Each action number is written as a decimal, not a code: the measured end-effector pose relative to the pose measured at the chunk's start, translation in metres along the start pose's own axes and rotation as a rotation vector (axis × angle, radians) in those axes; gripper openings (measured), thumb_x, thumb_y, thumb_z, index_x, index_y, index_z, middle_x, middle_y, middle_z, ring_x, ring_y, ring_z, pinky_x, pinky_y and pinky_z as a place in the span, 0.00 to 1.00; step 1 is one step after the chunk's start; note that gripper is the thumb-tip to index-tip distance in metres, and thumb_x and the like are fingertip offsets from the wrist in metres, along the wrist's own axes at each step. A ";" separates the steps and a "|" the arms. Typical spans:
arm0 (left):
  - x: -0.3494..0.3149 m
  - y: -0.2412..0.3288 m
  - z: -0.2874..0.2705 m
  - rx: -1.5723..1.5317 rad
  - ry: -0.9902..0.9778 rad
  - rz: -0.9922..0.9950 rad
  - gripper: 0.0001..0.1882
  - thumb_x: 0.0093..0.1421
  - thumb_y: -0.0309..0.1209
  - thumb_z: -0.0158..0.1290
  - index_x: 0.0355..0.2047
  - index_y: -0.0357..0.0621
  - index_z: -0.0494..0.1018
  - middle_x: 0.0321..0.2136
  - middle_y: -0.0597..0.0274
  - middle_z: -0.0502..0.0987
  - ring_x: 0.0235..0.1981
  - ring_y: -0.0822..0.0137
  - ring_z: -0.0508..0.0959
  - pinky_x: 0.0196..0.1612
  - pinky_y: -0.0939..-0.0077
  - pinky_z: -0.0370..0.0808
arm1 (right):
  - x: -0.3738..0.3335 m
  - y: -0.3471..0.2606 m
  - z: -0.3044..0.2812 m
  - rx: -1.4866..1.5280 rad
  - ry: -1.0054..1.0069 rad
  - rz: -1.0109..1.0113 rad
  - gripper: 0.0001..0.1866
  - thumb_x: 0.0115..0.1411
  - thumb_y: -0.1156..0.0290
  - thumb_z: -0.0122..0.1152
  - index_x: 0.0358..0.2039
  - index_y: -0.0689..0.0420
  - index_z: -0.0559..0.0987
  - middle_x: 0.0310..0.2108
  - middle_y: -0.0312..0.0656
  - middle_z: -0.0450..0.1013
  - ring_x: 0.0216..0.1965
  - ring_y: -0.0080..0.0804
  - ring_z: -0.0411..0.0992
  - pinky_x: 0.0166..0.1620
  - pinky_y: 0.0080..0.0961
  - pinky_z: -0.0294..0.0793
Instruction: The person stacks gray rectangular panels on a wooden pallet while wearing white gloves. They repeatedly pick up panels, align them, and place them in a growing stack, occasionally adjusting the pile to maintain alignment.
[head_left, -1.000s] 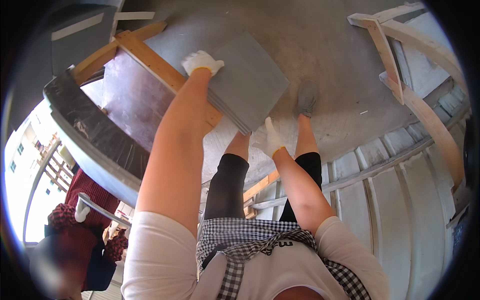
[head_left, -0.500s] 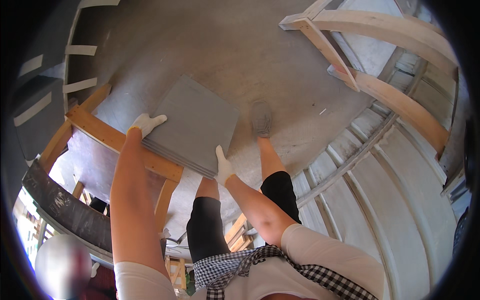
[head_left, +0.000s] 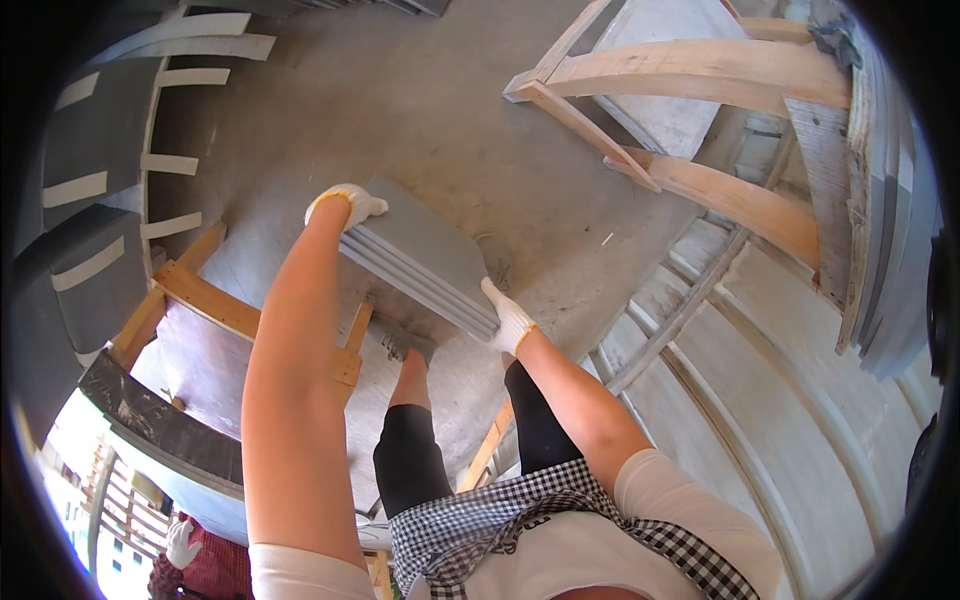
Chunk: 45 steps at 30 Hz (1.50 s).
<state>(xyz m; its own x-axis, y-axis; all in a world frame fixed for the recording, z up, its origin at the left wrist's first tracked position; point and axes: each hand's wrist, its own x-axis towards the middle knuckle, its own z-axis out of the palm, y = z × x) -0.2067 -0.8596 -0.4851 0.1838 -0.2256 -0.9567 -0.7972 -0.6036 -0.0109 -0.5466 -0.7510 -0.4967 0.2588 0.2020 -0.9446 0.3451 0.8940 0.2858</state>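
A stack of several grey square slabs is held in front of me, its layered edge facing me and tilted downward to the right. My left hand, in a white knit glove, grips the stack's left corner, the thumb over the top face. At the right corner my right hand, gloved alike, has its thumb up along the edge. The fingers of both hands are partly hidden under the slabs. Below and left of the stack stands a low wooden stand.
At far left, large grey slabs stand with pale strips on them. A wooden frame is at upper right, with more grey slabs upright beside it. Pale ribbed panels lie to the right. Another person's gloved hand shows at lower left.
The stack has moved right and away from the wooden stand and is tilted more, showing its edge. Both my hands have moved right with it. My view has shifted, and my feet have stepped.
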 end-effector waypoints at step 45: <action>0.000 0.249 -0.075 -0.835 -0.043 0.426 0.43 0.65 0.66 0.35 0.62 0.42 0.70 0.62 0.49 0.71 0.54 0.50 0.79 0.54 0.56 0.78 | -0.087 -0.305 -0.115 0.034 -0.244 -0.259 0.41 0.68 0.35 0.38 0.62 0.62 0.67 0.60 0.65 0.66 0.58 0.66 0.70 0.49 0.66 0.78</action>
<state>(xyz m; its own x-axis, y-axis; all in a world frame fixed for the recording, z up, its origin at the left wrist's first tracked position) -0.3622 -1.0669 -0.4663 -0.0640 -0.5356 -0.8421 -0.1187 -0.8337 0.5393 -0.7782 -0.9956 -0.5198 0.3652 -0.1343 -0.9212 0.4562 0.8884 0.0514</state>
